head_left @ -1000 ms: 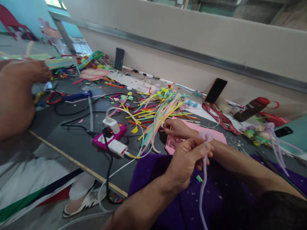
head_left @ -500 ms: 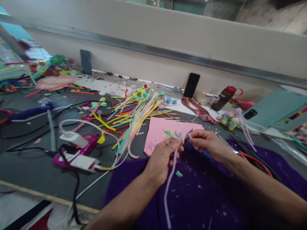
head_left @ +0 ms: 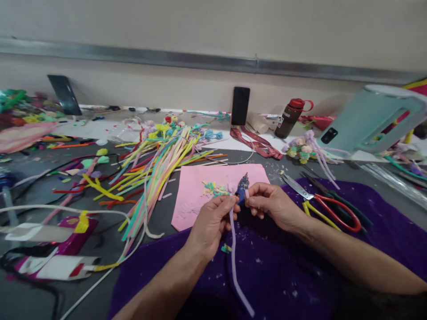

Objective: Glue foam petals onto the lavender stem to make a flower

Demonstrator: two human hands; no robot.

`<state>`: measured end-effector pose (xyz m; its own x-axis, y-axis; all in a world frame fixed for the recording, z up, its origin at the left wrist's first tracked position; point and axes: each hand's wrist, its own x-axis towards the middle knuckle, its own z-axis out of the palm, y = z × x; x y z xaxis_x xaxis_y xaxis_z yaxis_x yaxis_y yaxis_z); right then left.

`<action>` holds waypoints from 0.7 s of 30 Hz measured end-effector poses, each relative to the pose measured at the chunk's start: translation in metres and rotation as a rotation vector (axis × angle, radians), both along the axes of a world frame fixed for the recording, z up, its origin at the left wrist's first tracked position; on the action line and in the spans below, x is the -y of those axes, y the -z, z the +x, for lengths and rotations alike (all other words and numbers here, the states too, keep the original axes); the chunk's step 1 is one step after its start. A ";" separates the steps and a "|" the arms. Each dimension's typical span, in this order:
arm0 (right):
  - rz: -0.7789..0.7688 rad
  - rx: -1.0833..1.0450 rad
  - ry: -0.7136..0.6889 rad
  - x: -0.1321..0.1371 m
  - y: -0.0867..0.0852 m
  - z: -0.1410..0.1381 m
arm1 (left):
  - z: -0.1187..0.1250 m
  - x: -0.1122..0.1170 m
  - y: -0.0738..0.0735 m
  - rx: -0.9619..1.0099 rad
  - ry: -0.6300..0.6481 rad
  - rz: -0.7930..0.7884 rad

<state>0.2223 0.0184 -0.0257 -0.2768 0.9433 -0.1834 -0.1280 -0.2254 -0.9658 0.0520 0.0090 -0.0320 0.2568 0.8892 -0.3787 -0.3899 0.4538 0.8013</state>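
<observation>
Handling the lilac stem: soft, light, held near its top

Location: the lilac stem (head_left: 234, 262) hangs from the left hand (head_left: 213, 220) over the purple cover (head_left: 283, 271), curving down toward the person. Its upper end meets a fuzzy lilac tuft (head_left: 231, 187), partly hidden by the fingers, in front of the pink sheet (head_left: 190, 186).

Finger state: the left thumb and forefinger are pinched together on the stem just below the tuft. The right hand (head_left: 271, 200) pinches a short lilac piece (head_left: 247, 194) between thumb and forefinger. Between the fingertips of both hands, and just beyond them, stands a blue tool (head_left: 243, 186) with a pointed tip, probably a glue gun.

Handling: the stem appears very light and plush, with a bendable core; expect little slip and easy kinking. The tuft would likely crush under pressure. Grip the stem directly below the tuft, using thumb and forefinger only, and leave the lower length free. Treat the pointed tip as possibly hot; keep fingertips and fuzz clear of it
</observation>
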 end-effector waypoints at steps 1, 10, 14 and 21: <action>0.000 0.018 -0.001 -0.001 0.001 0.001 | -0.002 0.001 0.002 -0.012 0.001 -0.015; 0.119 0.190 -0.062 0.002 0.004 -0.004 | -0.006 0.004 0.007 -0.050 -0.013 -0.077; 0.213 0.261 -0.055 0.003 0.003 -0.004 | -0.002 0.007 0.008 -0.073 0.034 -0.076; 0.422 0.415 -0.077 0.010 0.000 -0.004 | 0.000 0.009 0.008 -0.150 0.057 -0.028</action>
